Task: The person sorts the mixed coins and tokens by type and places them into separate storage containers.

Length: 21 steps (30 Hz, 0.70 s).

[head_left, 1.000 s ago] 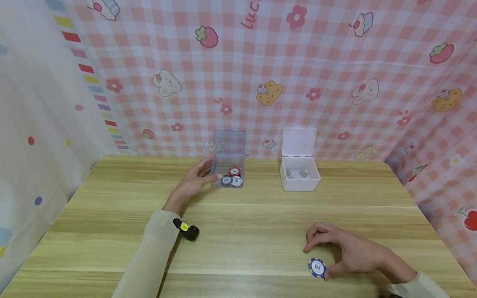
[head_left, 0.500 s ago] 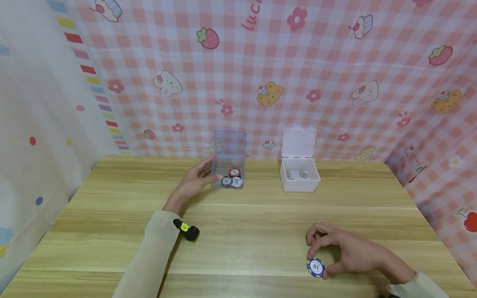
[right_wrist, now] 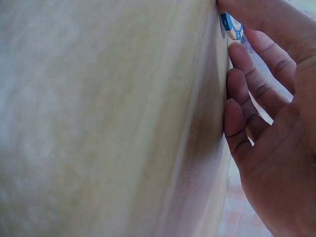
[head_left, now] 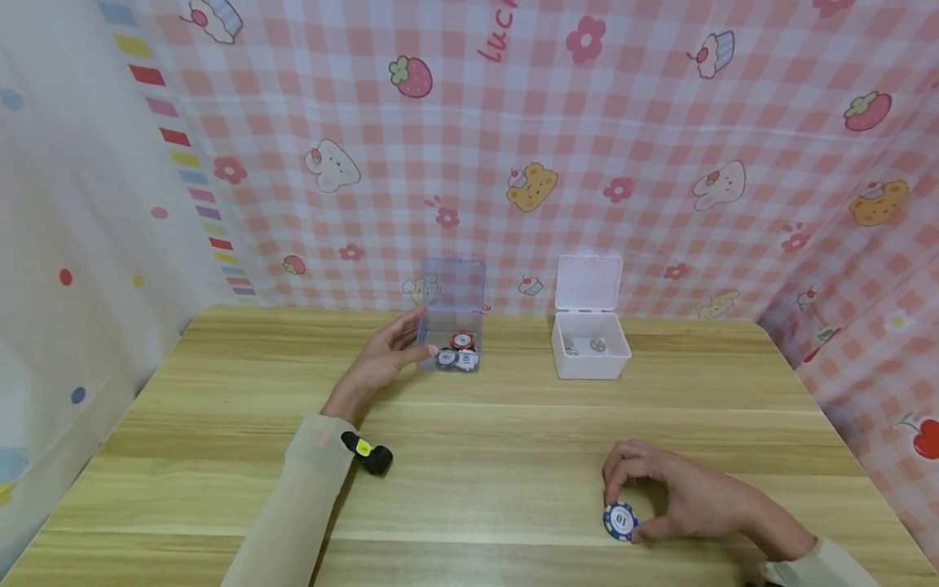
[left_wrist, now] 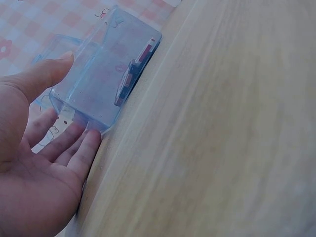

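My right hand (head_left: 704, 497) pinches a blue-and-white poker chip (head_left: 621, 520) marked 10 between thumb and index finger. The chip tilts up slightly over the tabletop; in the right wrist view only a piece of the chip (right_wrist: 234, 25) shows behind the thumb. At the back, my left hand (head_left: 377, 355) rests against the left side of a clear bluish plastic box (head_left: 433, 322), its fingers nearly straight in the left wrist view. That box stands with its lid raised. Inside it lie a red poker chip (head_left: 462, 341), a dark one (head_left: 446, 359) and a white one (head_left: 466, 360).
To the right of the clear box stands a white plastic box (head_left: 590, 367), lid raised, with silvery coins (head_left: 597, 345) inside. Both boxes are near the wooden table's (head_left: 469, 456) back edge. A pink checked curtain (head_left: 469, 163) hangs behind.
My right index finger has come down onto the chip's far edge, closing the pinch. The chip has shifted slightly away from me and tilted. My left hand stays at the clear box.
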Tool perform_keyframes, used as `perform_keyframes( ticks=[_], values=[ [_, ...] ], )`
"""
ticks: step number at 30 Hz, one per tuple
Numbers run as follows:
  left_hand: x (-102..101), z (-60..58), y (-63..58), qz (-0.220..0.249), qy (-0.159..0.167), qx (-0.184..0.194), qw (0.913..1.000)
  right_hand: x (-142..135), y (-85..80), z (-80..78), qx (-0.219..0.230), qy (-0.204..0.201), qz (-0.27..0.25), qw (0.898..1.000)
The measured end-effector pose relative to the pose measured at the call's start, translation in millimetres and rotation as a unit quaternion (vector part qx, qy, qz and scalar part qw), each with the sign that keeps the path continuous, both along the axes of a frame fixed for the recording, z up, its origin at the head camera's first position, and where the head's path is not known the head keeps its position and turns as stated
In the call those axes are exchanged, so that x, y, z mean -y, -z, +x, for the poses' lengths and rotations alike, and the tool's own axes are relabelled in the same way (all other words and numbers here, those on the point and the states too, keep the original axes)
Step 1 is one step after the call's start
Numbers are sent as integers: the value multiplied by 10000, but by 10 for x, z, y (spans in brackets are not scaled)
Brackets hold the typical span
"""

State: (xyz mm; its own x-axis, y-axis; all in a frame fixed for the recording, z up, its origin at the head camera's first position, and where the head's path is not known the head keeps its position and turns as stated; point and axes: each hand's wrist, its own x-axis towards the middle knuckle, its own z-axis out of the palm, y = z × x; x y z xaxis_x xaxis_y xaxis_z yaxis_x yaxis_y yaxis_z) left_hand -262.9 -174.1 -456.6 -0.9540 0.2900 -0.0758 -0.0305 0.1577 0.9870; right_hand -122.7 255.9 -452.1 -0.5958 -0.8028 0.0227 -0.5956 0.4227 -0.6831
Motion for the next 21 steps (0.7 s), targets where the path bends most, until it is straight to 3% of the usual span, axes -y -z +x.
perform_keyframes(
  ticks=[5, 13, 21],
  values=[
    [-6, 42, -81, -9, 56, 20, 10000, -1, -6, -13, 35, 45, -2, 10000],
    [23, -44, 111, -153, -4, -182, 9997, 7, -8, -15, 130, 86, -5, 9999],
    [31, -62, 146, -174, 23, -274, 9995, 13, 4, -22, 179, 64, 96, 9998]
  ],
)
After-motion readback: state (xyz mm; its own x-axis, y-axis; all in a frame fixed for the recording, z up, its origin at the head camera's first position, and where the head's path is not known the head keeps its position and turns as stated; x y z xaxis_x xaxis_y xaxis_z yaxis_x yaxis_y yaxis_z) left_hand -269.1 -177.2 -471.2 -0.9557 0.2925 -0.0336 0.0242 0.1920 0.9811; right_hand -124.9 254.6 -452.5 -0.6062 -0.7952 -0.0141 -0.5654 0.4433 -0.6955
